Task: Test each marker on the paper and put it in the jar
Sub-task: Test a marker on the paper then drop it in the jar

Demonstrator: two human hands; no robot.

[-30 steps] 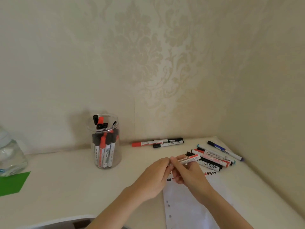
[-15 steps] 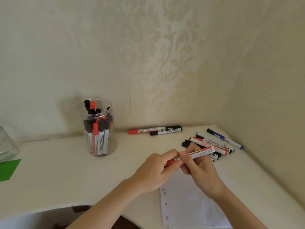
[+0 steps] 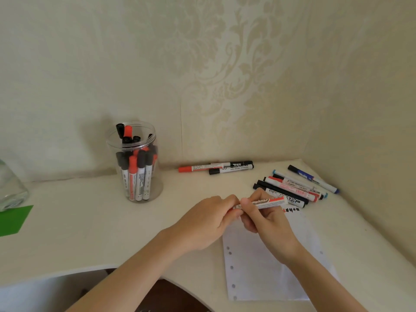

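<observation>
Left hand [image 3: 203,224] and right hand [image 3: 267,224], fingers curled, pinching one red-and-white marker [image 3: 266,202] just above the white punched paper sheet [image 3: 258,273]; beyond the fingertips, six loose markers [image 3: 290,190] fanned right, two more [image 3: 216,167] by the wall; clear plastic jar [image 3: 135,163] of markers well left of the fingers

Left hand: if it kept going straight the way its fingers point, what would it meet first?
The left hand points right, gripping one end of the held marker. Going on, it would first meet the right hand on that marker, nearly touching; depth is unclear.
</observation>
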